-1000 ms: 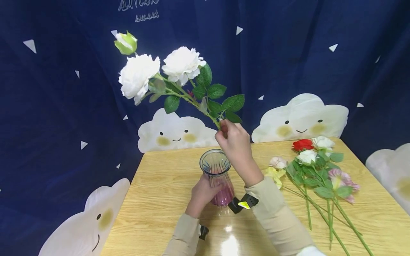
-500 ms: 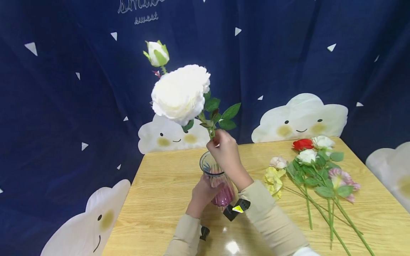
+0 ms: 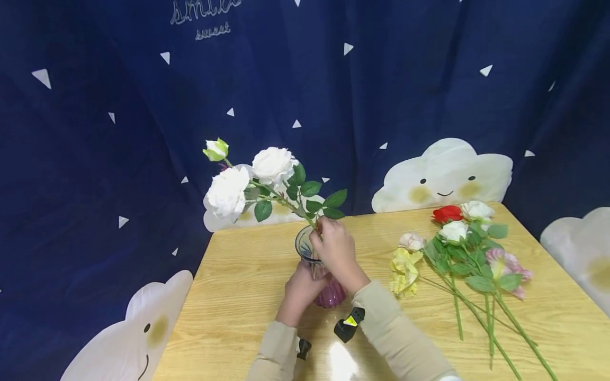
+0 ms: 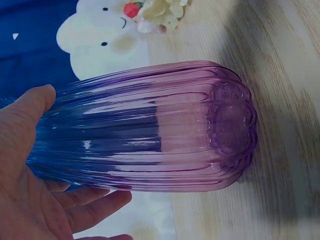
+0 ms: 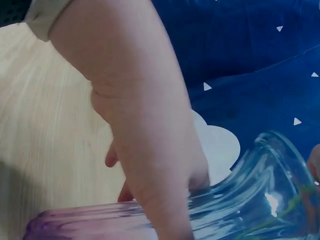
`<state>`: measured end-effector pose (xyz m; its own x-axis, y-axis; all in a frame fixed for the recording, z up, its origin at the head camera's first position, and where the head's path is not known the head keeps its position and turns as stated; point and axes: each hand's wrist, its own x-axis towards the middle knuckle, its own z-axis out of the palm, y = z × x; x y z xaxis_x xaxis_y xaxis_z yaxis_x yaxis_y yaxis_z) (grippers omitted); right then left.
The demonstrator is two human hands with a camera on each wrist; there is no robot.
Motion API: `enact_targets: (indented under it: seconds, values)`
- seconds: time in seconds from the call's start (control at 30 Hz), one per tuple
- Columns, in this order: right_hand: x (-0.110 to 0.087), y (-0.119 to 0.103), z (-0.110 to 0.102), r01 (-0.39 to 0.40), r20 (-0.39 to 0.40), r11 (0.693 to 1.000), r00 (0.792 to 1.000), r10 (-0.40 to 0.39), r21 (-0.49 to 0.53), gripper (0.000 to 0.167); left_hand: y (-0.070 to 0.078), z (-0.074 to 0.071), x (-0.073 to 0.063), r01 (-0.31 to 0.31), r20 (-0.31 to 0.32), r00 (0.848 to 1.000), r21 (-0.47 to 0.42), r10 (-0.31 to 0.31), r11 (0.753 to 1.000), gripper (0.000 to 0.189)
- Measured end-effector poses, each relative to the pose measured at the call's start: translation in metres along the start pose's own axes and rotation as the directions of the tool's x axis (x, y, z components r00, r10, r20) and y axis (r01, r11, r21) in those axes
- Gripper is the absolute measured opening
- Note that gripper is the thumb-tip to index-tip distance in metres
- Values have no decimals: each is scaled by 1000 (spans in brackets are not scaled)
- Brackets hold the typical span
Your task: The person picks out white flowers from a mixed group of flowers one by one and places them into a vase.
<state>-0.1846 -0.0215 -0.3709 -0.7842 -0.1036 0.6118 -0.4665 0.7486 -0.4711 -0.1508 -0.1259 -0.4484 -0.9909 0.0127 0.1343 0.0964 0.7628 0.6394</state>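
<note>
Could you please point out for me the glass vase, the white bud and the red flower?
glass vase (image 4: 150, 127): left wrist view, middle of its ribbed body
white bud (image 3: 216, 150): head view, middle of the bud
red flower (image 3: 447, 214): head view, on its petals

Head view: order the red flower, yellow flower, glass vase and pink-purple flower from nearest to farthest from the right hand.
1. Glass vase: partly hidden behind the right hand.
2. Yellow flower: to that hand's right.
3. Red flower: farther right, toward the back.
4. Pink-purple flower: farthest right of the four.
</note>
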Motion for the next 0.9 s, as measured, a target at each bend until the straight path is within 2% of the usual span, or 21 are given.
enact_targets:
  seconds: [0.1,0.2,0.33,0.43,0.57,0.63,0.77,0.9]
  values:
    - [-3,3,4,17,-44,997,999,-21,-74,9,0,1,0,-11,16,1000,33,11,999,67]
    - [-6,6,5,-3,-38,995,999,-1,-104,11,0,2,1,-13,18,1000,34,12,999,68]
    - [-9,11,6,-44,-28,997,999,42,-71,12,0,2,1,-14,10,1000,13,14,1000,67]
    - [-12,16,4,-92,-37,996,995,91,-24,20,-1,1,1,-41,-3,999,0,41,999,65]
    - [-16,26,-4,-198,-26,980,980,199,31,28,0,0,-1,-46,-7,999,-2,46,999,65]
    - [-19,32,-8,-238,-28,970,971,239,45,27,2,-1,-3,-25,-3,1000,-8,25,1000,67]
    - [-25,50,-15,-297,-28,954,954,298,45,25,2,-1,-4,-15,-16,1000,6,15,1000,70]
    - [-32,69,-17,-364,13,931,931,364,8,28,2,0,-5,-1,-20,1000,33,2,999,71]
